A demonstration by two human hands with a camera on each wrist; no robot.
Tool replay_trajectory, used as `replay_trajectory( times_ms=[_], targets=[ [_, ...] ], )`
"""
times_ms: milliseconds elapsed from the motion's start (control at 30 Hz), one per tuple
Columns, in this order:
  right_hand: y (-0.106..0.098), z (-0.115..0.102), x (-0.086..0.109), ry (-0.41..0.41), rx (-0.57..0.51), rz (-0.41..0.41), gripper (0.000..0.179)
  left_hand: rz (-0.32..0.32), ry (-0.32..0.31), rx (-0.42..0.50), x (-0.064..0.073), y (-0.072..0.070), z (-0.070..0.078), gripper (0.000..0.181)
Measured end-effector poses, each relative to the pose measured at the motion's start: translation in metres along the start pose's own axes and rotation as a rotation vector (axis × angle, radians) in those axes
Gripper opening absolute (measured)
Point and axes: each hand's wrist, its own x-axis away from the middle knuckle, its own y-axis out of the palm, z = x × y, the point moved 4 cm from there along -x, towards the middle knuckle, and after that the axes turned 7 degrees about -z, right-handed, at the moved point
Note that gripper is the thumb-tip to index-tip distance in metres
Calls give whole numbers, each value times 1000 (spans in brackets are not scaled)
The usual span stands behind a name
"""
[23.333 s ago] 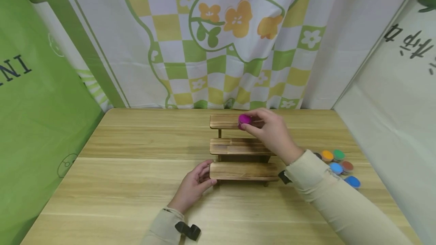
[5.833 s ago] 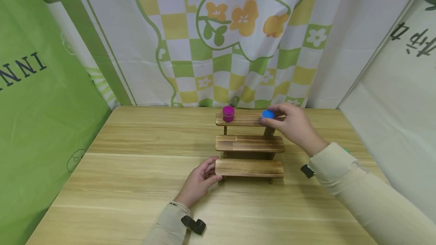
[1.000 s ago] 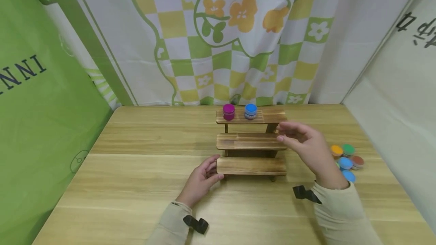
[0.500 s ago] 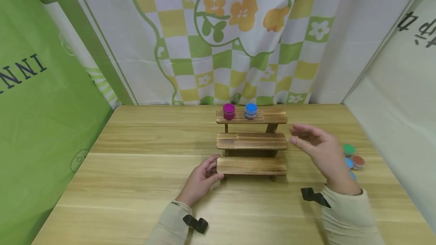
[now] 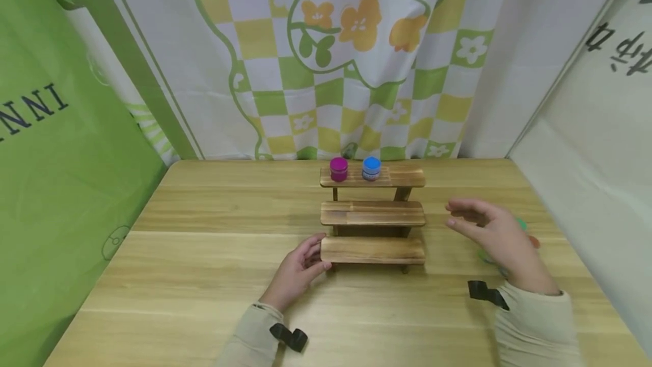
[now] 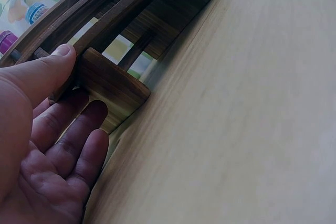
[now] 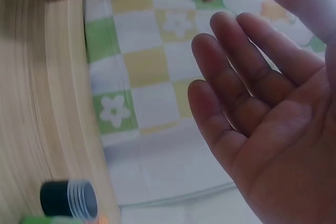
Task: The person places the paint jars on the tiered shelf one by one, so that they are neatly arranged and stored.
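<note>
A three-step wooden stand (image 5: pixel 372 250) is on the table, with a magenta-lidded paint jar (image 5: pixel 338 169) and a blue-lidded paint jar (image 5: pixel 371 169) side by side on its top step. My left hand (image 5: pixel 295 276) holds the left end of the lowest step. In the left wrist view the thumb (image 6: pixel 55 72) lies against the step's edge, the other fingers by the end support. Away to the right of the stand, my right hand (image 5: pixel 501 242) hovers with nothing in it, fingers loosely extended. Its palm (image 7: pixel 278 140) shows bare in the right wrist view.
Several paint jars stand at the table's right, partly hidden behind the right hand, among them one with a green lid (image 5: pixel 522 223) and one with a brown lid (image 5: pixel 533 241). The right wrist view shows a black-lidded jar (image 7: pixel 68 199). A checked curtain (image 5: pixel 326 95) hangs behind the table.
The magenta jar, then the blue jar, were set on the top step and released. Over the last second my right hand moved right, away from the stand; the left hand kept its hold.
</note>
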Motion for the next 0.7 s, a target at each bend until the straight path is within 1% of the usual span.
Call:
replay_trajectory(
  times_ms=[100,300,500,700],
  targets=[
    [-5,8,3,12,20,-10,51,-1,-5,4,1,1,-1,66],
    [-18,28,6,23,50,7,52,-7,1,15,1,1,1,67],
    [-35,48,12,78,94,20,55,-7,3,17,1,1,1,66],
    [-45,60,17,97,76,54,55,-5,8,4,1,1,2,68]
  ],
)
